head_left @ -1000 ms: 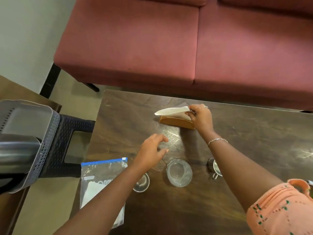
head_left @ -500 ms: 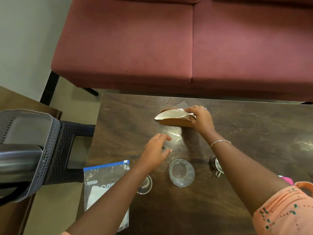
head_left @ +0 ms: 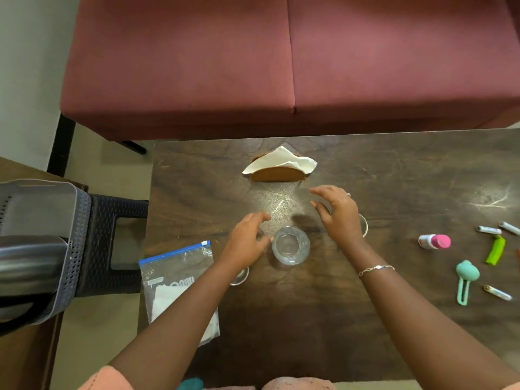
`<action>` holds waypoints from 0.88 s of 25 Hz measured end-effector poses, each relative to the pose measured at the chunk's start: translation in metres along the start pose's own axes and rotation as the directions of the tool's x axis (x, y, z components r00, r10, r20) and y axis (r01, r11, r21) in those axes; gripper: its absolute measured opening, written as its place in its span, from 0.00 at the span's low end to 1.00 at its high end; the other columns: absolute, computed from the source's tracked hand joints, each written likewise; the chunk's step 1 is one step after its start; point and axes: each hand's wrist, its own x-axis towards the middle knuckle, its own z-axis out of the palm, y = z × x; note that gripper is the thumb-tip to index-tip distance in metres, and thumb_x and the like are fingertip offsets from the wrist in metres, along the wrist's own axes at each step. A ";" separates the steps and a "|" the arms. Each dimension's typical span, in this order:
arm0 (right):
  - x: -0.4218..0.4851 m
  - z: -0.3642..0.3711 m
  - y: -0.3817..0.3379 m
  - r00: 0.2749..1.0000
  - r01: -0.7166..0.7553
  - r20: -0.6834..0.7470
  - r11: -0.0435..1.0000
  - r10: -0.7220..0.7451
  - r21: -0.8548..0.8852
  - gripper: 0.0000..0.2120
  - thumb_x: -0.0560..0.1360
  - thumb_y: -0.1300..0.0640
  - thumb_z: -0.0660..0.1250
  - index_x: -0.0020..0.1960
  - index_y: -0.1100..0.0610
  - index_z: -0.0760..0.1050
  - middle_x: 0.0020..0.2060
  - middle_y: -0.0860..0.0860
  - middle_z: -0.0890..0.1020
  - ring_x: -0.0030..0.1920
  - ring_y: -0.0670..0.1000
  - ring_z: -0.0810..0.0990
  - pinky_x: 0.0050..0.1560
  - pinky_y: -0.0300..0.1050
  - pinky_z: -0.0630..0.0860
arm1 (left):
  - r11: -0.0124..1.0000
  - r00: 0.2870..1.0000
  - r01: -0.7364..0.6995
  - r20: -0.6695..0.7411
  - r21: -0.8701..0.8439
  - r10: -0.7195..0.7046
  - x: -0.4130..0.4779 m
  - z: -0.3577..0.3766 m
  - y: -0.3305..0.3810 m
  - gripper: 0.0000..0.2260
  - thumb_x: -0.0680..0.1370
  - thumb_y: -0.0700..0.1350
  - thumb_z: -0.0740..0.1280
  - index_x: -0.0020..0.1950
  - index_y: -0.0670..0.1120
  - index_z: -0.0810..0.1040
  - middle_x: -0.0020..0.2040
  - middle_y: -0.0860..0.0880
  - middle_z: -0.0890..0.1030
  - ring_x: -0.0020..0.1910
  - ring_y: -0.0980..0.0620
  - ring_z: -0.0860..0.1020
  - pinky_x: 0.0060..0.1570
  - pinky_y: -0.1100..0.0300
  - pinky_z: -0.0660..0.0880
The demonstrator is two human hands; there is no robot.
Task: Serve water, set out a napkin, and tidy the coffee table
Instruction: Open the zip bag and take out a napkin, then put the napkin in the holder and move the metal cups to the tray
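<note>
A white napkin (head_left: 280,162) sits in a brown wooden holder (head_left: 277,175) near the far edge of the dark wooden coffee table (head_left: 394,175). A clear drinking glass (head_left: 290,245) stands nearer to me, mid-table. My left hand (head_left: 247,239) hovers just left of the glass with its fingers spread and nothing in it. My right hand (head_left: 336,212) hovers right of the glass, below the holder, also spread and holding nothing. It partly covers a small steel cup (head_left: 363,225). A steel lid (head_left: 239,276) peeks out under my left wrist.
A blue-zip plastic bag (head_left: 177,288) of napkins lies at the table's left front. Small items lie at the right: a pink-capped bottle (head_left: 434,241), a green clip (head_left: 495,250), a teal clip (head_left: 465,280), several pens. A red sofa (head_left: 281,66) stands behind; a grey basket (head_left: 42,220) rests on a dark stool at left.
My right hand let go of the napkin, which now stands in the holder, and drew back toward the glass. My left hand stays beside the glass. The view shifted, showing the small items at right.
</note>
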 end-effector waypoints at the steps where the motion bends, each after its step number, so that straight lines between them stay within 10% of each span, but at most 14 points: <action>1: -0.011 -0.001 0.001 1.000 -0.005 0.001 1.000 0.005 -0.003 0.11 0.70 0.66 0.69 0.52 0.62 0.79 0.48 0.57 0.82 0.50 0.57 0.79 0.51 0.35 0.67 | 1.000 1.000 0.001 0.014 -0.003 -0.001 -0.004 0.003 -0.001 0.20 0.75 0.42 0.67 0.66 0.48 0.70 0.65 0.49 0.73 0.59 0.55 0.72 0.55 0.66 0.64; 9: -0.078 0.014 0.006 0.987 -0.023 0.159 0.995 0.038 -0.098 0.22 0.69 0.63 0.72 0.62 0.63 0.73 0.56 0.57 0.78 0.56 0.56 0.77 0.55 0.47 0.74 | 0.996 0.981 0.089 0.170 0.032 -0.093 -0.025 0.023 -0.003 0.33 0.73 0.47 0.70 0.74 0.48 0.58 0.73 0.48 0.65 0.72 0.49 0.64 0.69 0.54 0.62; 14: -0.075 0.028 0.001 0.880 0.099 0.475 0.965 0.029 -0.242 0.42 0.67 0.55 0.73 0.73 0.62 0.55 0.73 0.57 0.59 0.72 0.56 0.59 0.69 0.50 0.64 | 0.993 0.966 0.108 0.239 -0.042 -0.095 -0.028 0.024 0.004 0.35 0.72 0.45 0.71 0.74 0.47 0.57 0.73 0.48 0.66 0.71 0.49 0.64 0.66 0.61 0.61; 22: -0.062 0.049 -0.004 0.834 0.152 0.546 0.914 0.085 -0.375 0.46 0.69 0.55 0.71 0.74 0.62 0.44 0.74 0.57 0.52 0.73 0.56 0.54 0.69 0.48 0.63 | 0.974 0.934 0.178 0.337 -0.139 -0.123 -0.025 0.026 0.009 0.35 0.73 0.44 0.71 0.75 0.47 0.55 0.72 0.46 0.66 0.71 0.48 0.65 0.61 0.64 0.61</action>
